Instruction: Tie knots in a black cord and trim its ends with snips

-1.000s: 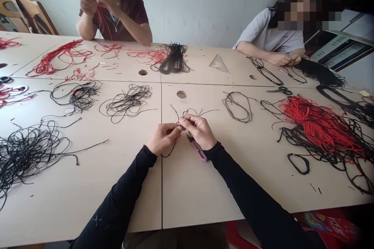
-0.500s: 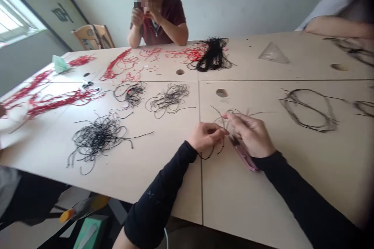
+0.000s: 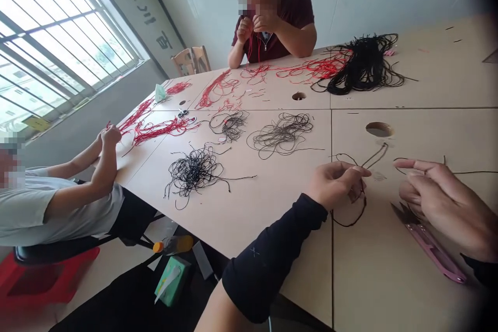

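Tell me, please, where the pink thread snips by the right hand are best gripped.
Grip the thread snips by the middle of their pink handle, coming from above at the lower-right end, away from the right hand. They lie flat, with the dark blades pointing toward that hand, so the handle is the safer part.

One head-worn camera looks down and forward from just behind the near edge of the table [image 3: 272,218], facing the window [image 3: 58,36] at ten o'clock, with the left hand [image 3: 334,184] and right hand [image 3: 439,202] close by at three and four o'clock.
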The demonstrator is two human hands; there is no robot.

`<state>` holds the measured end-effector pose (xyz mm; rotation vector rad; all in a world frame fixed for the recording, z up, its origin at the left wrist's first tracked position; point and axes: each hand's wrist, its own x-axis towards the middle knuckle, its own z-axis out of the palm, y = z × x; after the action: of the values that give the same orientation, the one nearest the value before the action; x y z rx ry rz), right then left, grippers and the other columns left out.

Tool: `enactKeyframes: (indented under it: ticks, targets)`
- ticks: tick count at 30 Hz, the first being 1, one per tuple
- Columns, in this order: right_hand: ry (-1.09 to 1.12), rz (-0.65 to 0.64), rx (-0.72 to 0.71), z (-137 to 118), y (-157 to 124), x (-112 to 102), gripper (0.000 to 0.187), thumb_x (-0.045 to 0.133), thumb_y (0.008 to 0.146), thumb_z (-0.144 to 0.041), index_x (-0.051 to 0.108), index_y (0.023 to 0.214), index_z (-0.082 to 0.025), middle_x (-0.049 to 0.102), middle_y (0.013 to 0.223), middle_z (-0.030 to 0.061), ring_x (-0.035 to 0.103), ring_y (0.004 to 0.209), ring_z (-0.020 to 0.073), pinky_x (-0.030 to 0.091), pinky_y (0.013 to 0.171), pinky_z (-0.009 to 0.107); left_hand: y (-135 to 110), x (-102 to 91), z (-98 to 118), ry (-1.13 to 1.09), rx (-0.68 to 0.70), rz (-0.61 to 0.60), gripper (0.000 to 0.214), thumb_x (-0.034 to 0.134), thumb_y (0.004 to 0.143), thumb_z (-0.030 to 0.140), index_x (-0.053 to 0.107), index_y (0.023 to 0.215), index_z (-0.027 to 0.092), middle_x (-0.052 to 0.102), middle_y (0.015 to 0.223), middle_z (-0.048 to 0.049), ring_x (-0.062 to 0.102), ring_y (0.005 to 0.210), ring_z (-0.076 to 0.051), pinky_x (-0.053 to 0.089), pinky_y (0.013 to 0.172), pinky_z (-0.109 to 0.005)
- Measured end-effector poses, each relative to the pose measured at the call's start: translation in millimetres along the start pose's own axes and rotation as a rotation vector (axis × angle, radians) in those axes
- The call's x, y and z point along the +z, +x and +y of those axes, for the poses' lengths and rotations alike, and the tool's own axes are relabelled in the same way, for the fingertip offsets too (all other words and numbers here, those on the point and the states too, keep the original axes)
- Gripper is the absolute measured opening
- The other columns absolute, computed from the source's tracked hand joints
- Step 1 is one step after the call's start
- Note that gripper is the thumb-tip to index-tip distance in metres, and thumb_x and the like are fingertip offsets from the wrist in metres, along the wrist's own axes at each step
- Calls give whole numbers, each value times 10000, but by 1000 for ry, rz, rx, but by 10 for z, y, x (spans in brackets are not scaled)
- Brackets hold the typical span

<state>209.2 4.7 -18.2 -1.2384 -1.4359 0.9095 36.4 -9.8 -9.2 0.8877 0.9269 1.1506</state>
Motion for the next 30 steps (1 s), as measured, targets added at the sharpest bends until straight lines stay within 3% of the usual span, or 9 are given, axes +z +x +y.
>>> enactKeyframes:
  ticks: [4, 10, 12, 16, 21, 25, 30]
  targets:
    - [-296, -229, 126, -22, -39, 14, 344, 458, 888, -505, 538, 1098, -245, 526, 506, 1, 488, 410, 183, 375, 392, 322, 25, -36, 11, -51, 20, 60, 329, 663, 724, 459, 605, 733, 135, 526, 558, 13, 477, 436, -84, 374, 439, -246]
    - [-373, -228, 108, -242, -108, 85, 238, 385, 887, -330, 472, 1084, -230, 514, 585, -12, 465, 468, 170, 371, 470, 305, 10, 11, 61, -38, 10, 78, 339, 665, 696, 459, 610, 753, 129, 512, 537, 29, 483, 434, -83, 398, 427, -222]
    - [-325, -260, 103, -321, -115, 81, 224, 371, 896, -311, 466, 1080, -227, 465, 575, -38, 428, 476, 144, 338, 486, 275, -2, 27, 95, -23, 26, 88, 321, 654, 723, 444, 611, 763, 129, 517, 547, 25, 493, 454, -82, 402, 437, -211]
    - [-74, -498, 91, -426, -117, 63, 156, 365, 910, -280, 448, 1026, -214, 293, 552, -83, 278, 478, 109, 266, 490, 239, 14, 2, 111, -14, 62, 41, 287, 662, 752, 424, 618, 752, 141, 550, 618, 4, 522, 540, -102, 437, 496, -230]
    - [216, -692, 146, -557, -157, 54, 40, 344, 880, -195, 365, 854, -218, 273, 602, -74, 230, 519, 97, 232, 507, 233, 2, -15, 110, 58, 203, -69, 251, 637, 802, 379, 628, 709, 145, 661, 883, -79, 588, 851, -173, 470, 760, -294]
    - [289, -700, 167, -583, -156, 30, 57, 340, 886, -187, 351, 840, -219, 250, 580, -83, 187, 512, 92, 192, 496, 234, -10, -9, 114, 38, 176, -126, 230, 620, 817, 370, 585, 731, 160, 627, 794, -46, 580, 824, -171, 457, 798, -320]
    - [289, -607, 156, -543, -133, 15, 34, 372, 887, -219, 356, 857, -223, 257, 553, -89, 185, 496, 90, 180, 481, 234, -30, 14, 134, 110, 170, -162, 237, 597, 826, 372, 567, 722, 161, 581, 734, -20, 537, 751, -145, 430, 762, -294]
